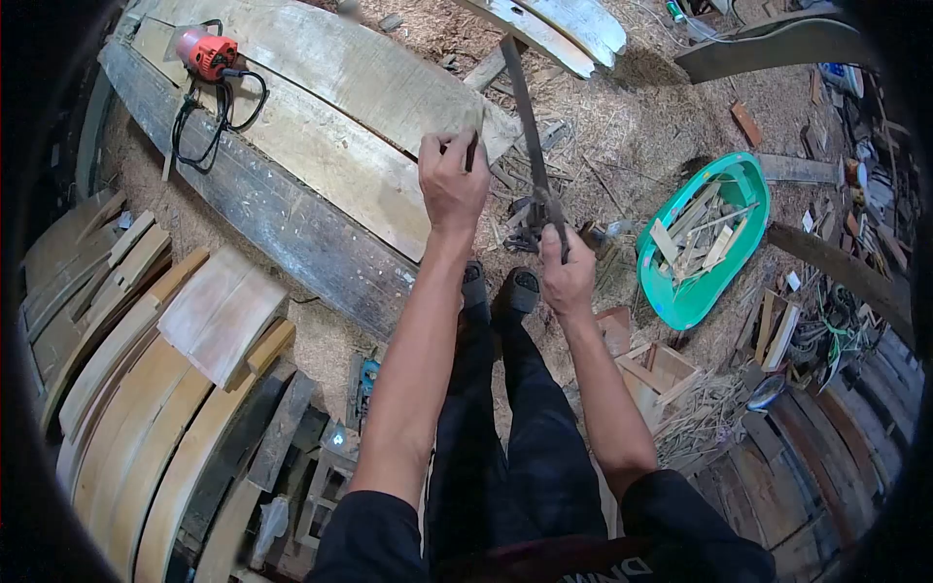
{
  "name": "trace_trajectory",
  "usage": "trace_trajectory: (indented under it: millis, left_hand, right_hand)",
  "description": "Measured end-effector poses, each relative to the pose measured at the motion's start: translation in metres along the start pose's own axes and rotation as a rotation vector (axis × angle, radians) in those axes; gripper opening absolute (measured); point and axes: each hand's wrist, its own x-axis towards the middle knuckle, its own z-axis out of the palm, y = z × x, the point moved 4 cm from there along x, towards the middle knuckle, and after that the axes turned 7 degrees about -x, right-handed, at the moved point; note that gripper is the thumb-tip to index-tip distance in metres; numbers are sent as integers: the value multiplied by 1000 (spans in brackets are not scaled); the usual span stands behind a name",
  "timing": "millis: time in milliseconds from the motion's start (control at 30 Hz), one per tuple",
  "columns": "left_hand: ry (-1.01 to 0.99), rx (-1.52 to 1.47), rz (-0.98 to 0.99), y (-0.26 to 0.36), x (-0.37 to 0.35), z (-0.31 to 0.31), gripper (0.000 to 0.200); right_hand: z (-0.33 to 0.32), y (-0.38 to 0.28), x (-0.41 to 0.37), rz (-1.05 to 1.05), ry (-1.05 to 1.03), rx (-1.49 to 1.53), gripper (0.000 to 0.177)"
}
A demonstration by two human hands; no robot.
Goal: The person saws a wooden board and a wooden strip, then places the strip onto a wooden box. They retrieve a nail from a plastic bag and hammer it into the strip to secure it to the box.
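My right hand is wrapped round the handle end of a tool with a long, narrow, dark blade, which points away from me, past the end of the workbench. My left hand is over the near right end of the pale wooden boards, its fingers curled in. A small dark piece shows between those fingers; I cannot tell what it is. Between the two hands, below the blade, lies the shaving-covered floor.
A red power tool with a black cord sits on the bench's far left. At right stands a green tub holding wood offcuts. Stacked curved boards fill the lower left. A wooden box stands by my right leg.
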Motion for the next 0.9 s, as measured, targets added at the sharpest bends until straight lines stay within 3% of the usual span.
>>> trace_trajectory:
  millis: [233, 467, 900]
  left_hand:
    - [-25, 227, 101, -4, 14, 2, 31]
    - [-114, 279, 58, -2, 16, 2, 38]
    - [-105, 237, 33, -5, 18, 1, 44]
  right_hand:
    - [16, -2, 19, -174, -39, -112, 39]
    - [16, 9, 14, -46, -110, -114, 40]
    - [13, -5, 20, -47, -134, -166, 38]
